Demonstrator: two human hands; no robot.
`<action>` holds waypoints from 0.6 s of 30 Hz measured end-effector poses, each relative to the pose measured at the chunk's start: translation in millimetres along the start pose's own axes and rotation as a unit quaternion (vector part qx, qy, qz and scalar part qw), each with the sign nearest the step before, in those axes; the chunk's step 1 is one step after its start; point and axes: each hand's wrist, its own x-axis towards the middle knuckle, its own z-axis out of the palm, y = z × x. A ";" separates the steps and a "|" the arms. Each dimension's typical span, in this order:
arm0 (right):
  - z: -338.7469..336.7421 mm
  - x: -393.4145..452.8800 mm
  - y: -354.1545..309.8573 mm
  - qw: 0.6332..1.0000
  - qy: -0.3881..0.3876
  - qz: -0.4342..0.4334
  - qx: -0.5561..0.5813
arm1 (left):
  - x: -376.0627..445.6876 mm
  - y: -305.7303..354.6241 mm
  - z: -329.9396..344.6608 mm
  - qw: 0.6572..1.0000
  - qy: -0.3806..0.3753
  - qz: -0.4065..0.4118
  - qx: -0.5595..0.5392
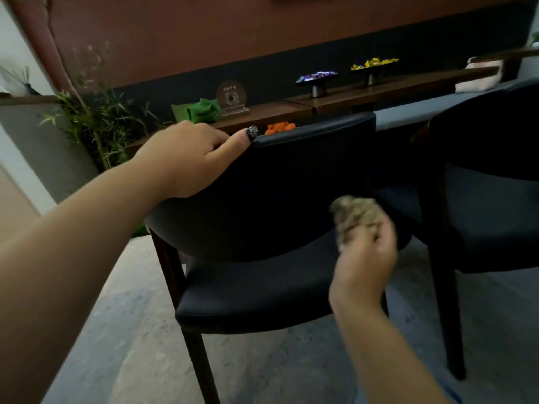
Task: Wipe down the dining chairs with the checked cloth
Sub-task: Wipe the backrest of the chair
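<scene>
At chair back: left hand rests draped over top rail, steadying. Right hand grips bunched cloth against backrest's right end, lower down. Rail runs left-right; right hand nearer unwiped span.

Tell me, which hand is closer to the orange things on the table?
Left. The left hand rests on the black chair's backrest top, just beside the orange things. The right hand, gripping the crumpled cloth, is lower down.
</scene>
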 end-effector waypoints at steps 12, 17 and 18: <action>60.9 116.7 -33.8 0.989 0.005 -0.120 -0.084 | 2.1 -10.9 5.7 0.999 0.035 0.019 0.007; 60.4 27.1 23.7 0.896 -0.082 -0.400 -0.176 | 1.3 -9.6 7.6 0.999 0.052 0.011 0.007; 55.6 17.8 38.5 0.853 -0.127 -0.465 -0.200 | 1.2 -10.0 7.1 0.999 0.052 0.009 0.012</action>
